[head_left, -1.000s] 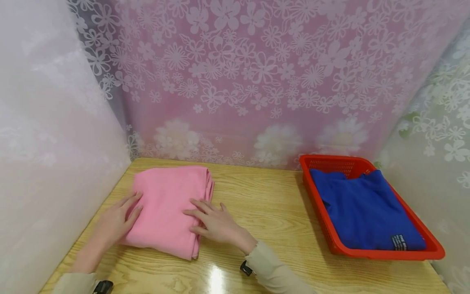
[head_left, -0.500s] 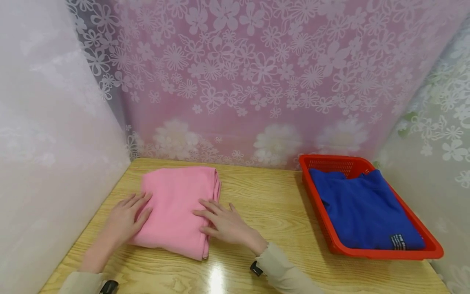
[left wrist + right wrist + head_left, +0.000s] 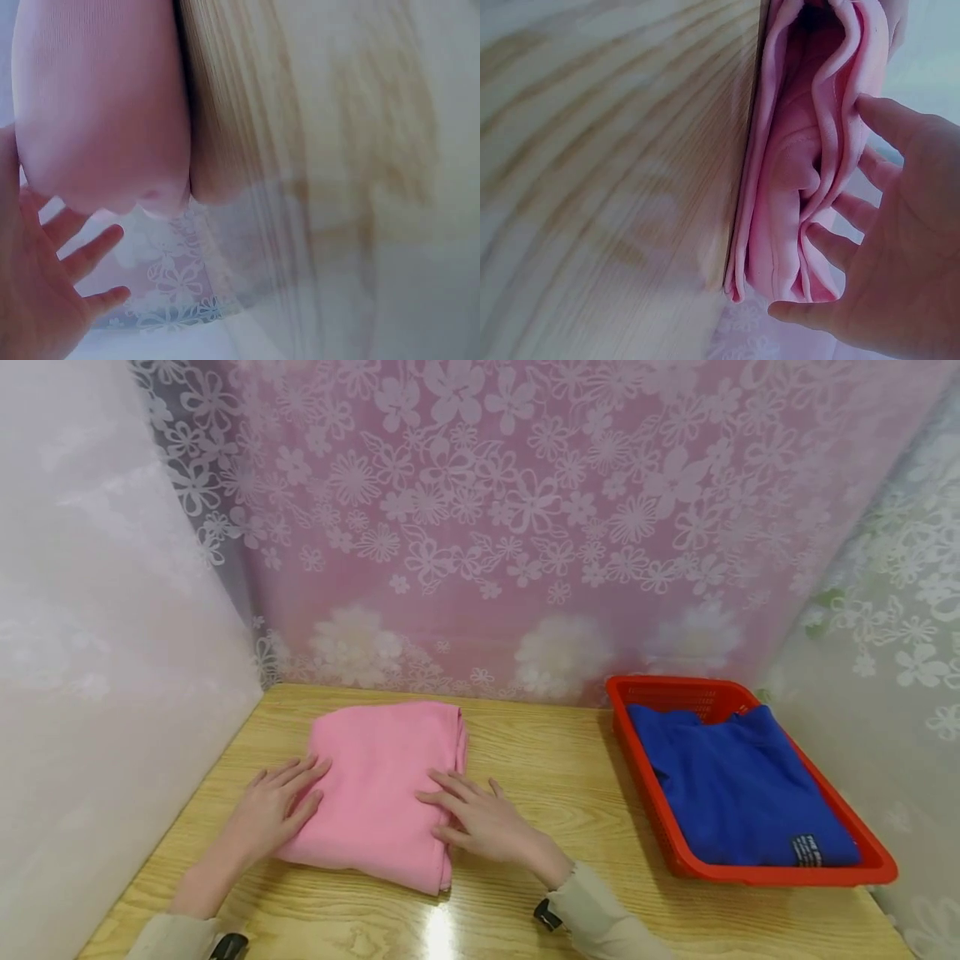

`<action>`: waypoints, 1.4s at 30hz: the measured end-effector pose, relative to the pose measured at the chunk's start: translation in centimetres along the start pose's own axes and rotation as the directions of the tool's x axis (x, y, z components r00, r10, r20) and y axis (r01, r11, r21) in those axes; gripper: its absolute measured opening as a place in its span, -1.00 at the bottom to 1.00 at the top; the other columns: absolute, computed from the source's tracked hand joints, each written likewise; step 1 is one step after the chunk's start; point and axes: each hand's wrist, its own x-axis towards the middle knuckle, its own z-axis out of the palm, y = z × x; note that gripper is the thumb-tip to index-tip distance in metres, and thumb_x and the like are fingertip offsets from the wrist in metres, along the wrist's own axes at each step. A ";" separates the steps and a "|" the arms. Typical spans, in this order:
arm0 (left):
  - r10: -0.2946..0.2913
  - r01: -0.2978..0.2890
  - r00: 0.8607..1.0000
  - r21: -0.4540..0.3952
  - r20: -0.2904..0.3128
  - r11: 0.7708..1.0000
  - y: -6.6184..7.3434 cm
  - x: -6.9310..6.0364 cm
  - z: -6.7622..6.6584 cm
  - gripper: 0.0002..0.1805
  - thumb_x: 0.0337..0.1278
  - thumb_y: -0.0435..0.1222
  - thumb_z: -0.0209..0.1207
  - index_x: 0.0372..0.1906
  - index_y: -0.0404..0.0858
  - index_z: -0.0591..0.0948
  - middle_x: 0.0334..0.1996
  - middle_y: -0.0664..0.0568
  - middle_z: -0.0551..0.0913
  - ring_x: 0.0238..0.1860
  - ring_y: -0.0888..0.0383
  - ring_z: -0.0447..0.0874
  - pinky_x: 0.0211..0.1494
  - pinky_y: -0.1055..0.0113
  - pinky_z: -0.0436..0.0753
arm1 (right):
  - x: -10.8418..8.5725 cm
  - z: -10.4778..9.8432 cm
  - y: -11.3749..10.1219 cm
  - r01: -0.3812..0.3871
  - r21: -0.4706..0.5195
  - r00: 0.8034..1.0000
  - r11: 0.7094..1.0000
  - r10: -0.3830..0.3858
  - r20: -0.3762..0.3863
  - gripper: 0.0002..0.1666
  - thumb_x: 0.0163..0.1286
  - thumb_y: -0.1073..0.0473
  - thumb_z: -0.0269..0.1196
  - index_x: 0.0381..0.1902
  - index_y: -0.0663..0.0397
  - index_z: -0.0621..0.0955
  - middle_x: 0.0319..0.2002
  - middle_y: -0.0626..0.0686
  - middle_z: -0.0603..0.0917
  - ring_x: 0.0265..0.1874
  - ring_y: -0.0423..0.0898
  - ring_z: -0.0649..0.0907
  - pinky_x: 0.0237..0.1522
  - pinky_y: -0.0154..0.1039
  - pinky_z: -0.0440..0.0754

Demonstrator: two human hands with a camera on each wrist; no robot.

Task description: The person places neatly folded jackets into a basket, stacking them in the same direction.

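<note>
A folded pink garment [image 3: 382, 793] lies flat on the wooden table, left of the middle in the head view. My left hand [image 3: 270, 806] rests on its left edge with fingers spread. On the opposite side, my right hand [image 3: 487, 818] touches the top near the right edge, fingers extended. The right wrist view shows the layered folds of the pink garment [image 3: 802, 165] along that side, with the right hand [image 3: 900, 247] beside them. In the left wrist view, the left hand [image 3: 45, 277] has its fingers apart at the rounded pink edge [image 3: 105, 112].
A red plastic basket [image 3: 765, 877] stands at the right of the table [image 3: 547, 760], with a folded blue garment [image 3: 738, 785] inside bearing a dark label. Floral-patterned sheets [image 3: 480, 527] enclose the back and both sides.
Both hands and the pink garment have slid to the right across the table together. The red basket with the blue garment stays in its place.
</note>
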 end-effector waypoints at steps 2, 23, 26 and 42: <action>0.023 -0.023 1.000 -0.006 -0.002 1.000 0.1 0.1 0.1 -0.50 0.28 -0.22 0.28 0.32 -0.17 0.60 0.29 -0.21 0.57 0.29 -0.33 0.50 0.23 -0.48 0.33 | -0.4 0.0 0.2 -0.008 0.001 1.000 1.000 0.008 -0.006 -0.37 0.57 -0.20 0.09 0.53 -0.38 0.33 0.62 -0.08 0.09 0.56 0.08 0.19 0.39 0.48 0.09; 0.112 -0.109 0.992 -0.055 0.063 0.993 2.1 1.0 1.3 -0.46 0.34 -0.11 0.24 0.39 -0.06 0.55 0.38 -0.10 0.51 0.39 -0.25 0.41 0.36 -0.43 0.21 | -4.6 -0.6 0.9 -0.049 0.047 0.997 0.998 0.052 -0.053 -0.40 0.56 -0.14 0.13 0.50 -0.30 0.38 0.60 0.00 0.14 0.53 0.18 0.23 0.31 0.59 0.07; 0.127 -0.122 0.990 -0.068 0.065 0.990 2.3 1.1 1.6 -0.45 0.33 -0.10 0.24 0.39 -0.05 0.54 0.38 -0.09 0.50 0.40 -0.24 0.41 0.37 -0.43 0.20 | -5.2 -0.6 1.0 -0.058 0.059 0.997 0.997 0.061 -0.056 -0.40 0.55 -0.14 0.14 0.49 -0.31 0.39 0.60 -0.02 0.14 0.53 0.17 0.24 0.30 0.60 0.07; 0.122 -0.117 0.990 -0.067 0.073 0.991 5.3 2.8 3.8 -0.45 0.37 -0.05 0.20 0.41 -0.04 0.53 0.40 -0.10 0.47 0.42 -0.24 0.39 0.39 -0.42 0.21 | -7.4 -0.7 3.6 -0.111 0.055 0.984 0.992 0.117 -0.134 -0.46 0.58 -0.16 0.08 0.44 -0.29 0.47 0.59 -0.03 0.19 0.51 0.15 0.27 0.26 0.62 0.12</action>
